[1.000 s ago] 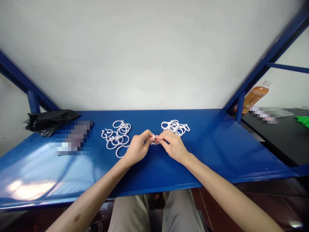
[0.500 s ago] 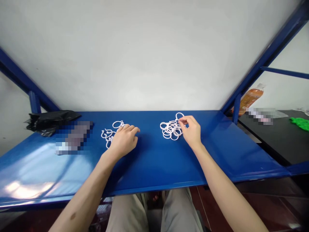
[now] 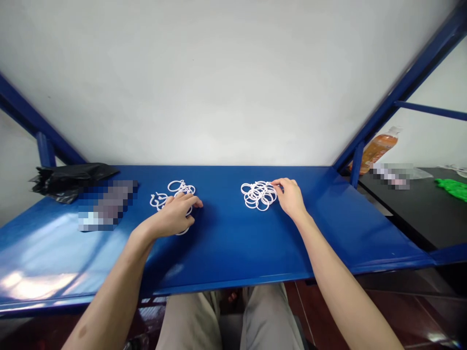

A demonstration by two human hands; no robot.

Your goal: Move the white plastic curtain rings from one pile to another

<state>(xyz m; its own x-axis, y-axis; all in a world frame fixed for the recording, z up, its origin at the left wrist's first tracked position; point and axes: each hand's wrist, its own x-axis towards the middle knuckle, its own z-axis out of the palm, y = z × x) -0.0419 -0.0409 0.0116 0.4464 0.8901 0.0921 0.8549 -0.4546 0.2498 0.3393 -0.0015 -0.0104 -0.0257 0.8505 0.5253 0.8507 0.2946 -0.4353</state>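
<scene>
Blue sheet metal fills my view, the counter (image 3: 226,248) running wide under a pale wall, and I read it from the left edge across. Farthest left a crumpled black plastic bag (image 3: 69,179) lies against the back corner, beside a blue frame post. Just right of it sits a blurred patch I cannot make out. Next comes the left pile of white rings (image 3: 171,194), loose plastic loops spread flat on the counter, some overlapping. My left hand (image 3: 171,218) lies palm down on the near side of that pile, fingers bent and resting over the rings; it touches them, but I cannot tell whether any ring is actually pinched under the fingers. A bare stretch of blue separates it from the right pile of white rings (image 3: 258,195), which is bunched tighter, the loops stacked over one another. My right hand (image 3: 292,199) sits just beside this pile on its right, thumb and forefinger drawn together at the pile's upper right edge and touching the outermost rings; whether they have closed on one I cannot tell. The two hands are well apart, each at its own pile. Past the right frame post (image 3: 356,164), an orange bottle (image 3: 377,148) leans at the back, and a dark surface (image 3: 419,209) carries a green object (image 3: 455,187) at the far right edge.
</scene>
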